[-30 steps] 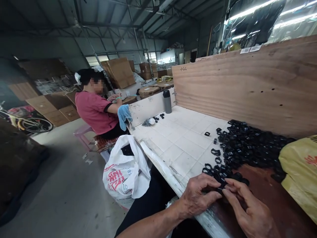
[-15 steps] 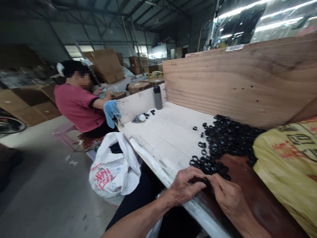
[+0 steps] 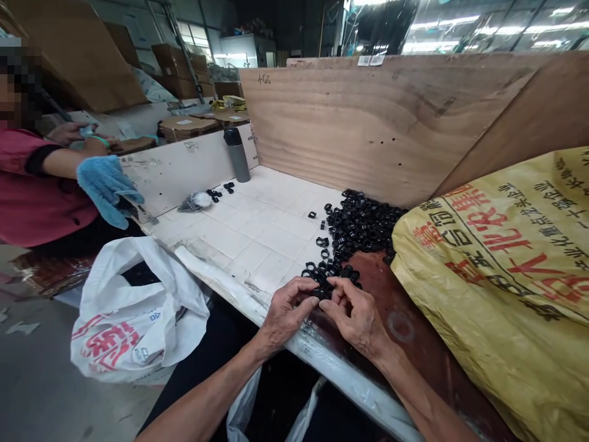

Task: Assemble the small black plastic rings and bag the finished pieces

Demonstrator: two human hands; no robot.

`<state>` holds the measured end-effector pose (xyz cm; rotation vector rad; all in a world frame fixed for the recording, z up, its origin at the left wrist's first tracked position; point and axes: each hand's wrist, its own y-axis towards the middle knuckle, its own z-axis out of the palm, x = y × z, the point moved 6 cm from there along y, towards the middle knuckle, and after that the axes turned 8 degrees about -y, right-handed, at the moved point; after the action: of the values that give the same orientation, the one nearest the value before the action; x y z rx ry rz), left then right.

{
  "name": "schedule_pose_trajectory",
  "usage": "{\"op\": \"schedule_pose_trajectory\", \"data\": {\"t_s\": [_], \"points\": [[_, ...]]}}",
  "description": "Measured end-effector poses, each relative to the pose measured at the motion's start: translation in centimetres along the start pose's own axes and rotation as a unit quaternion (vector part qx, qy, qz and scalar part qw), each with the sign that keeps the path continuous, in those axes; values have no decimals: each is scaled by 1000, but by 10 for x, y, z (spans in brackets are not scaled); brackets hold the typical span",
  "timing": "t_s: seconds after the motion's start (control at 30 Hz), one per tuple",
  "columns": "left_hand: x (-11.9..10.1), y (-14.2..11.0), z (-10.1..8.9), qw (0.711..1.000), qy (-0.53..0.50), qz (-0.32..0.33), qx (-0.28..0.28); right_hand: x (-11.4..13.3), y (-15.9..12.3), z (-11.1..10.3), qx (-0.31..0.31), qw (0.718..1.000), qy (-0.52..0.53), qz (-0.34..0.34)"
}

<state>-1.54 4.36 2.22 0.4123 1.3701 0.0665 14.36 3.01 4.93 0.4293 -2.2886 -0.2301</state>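
Observation:
My left hand (image 3: pixel 285 310) and my right hand (image 3: pixel 356 313) meet at the near edge of the worktable (image 3: pixel 257 236), fingertips pinched together on small black plastic rings (image 3: pixel 322 288). A big heap of the same black rings (image 3: pixel 363 224) spreads from my fingers back to the plywood wall (image 3: pixel 350 123). A few loose rings (image 3: pixel 322 242) lie on the white tiled top just left of the heap.
A large yellow printed sack (image 3: pixel 501 270) fills the table's right side. A white plastic bag (image 3: pixel 133 319) hangs off the front edge at left. A grey bottle (image 3: pixel 237 153) stands at the back. A person in a red shirt (image 3: pixel 41 190) sits at left with a blue cloth (image 3: pixel 105 187).
The view has swung right and down, bringing the yellow sack into sight and pushing the seated person to the left edge. My hands stay together at the near end of the ring heap.

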Motion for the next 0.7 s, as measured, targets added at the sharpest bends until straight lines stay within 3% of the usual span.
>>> {"op": "schedule_pose_trajectory", "data": {"t_s": [0.1,0.47,0.7], "points": [[0,0,0,1000,3,-7,1,4,1,0,18,1000,-1,-17],[-5,-1,4,999,37,6,21,7,3,-8,-27,999,16,-14],[-4,-2,6,984,140,109,32,-5,1,9,42,989,99,105]]}}
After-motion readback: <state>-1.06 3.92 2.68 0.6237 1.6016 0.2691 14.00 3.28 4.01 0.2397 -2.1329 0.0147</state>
